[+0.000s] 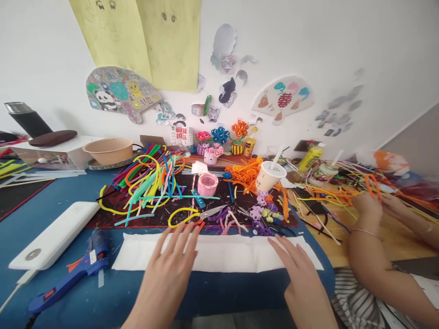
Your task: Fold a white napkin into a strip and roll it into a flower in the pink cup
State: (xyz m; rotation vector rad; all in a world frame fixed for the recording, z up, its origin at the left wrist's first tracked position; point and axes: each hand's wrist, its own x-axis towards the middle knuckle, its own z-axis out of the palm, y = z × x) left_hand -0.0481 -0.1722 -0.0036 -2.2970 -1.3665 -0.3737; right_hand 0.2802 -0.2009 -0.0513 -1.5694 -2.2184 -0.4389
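Observation:
A long folded white cloth or tissue strip (233,256) lies flat along the front of the blue table. My left hand (174,256) rests over its left part with fingers stretched forward, fingertips near the orange handle of the scissors (212,212). Over the strip's right end, my right hand (297,262) is spread and holds nothing. Just beyond the strip are purple and pink fuzzy stems (228,221) and purple pipe-cleaner flowers (259,211). Behind the scissors stands a small pink pot (207,184).
Left are a blue glue gun (82,269) and a white lamp-like device (56,235). A pile of coloured pipe cleaners (151,183), a white cup with a straw (270,175) and orange stems (243,171) stand behind. At right, a co-worker's hands (373,205) hold an orange stem.

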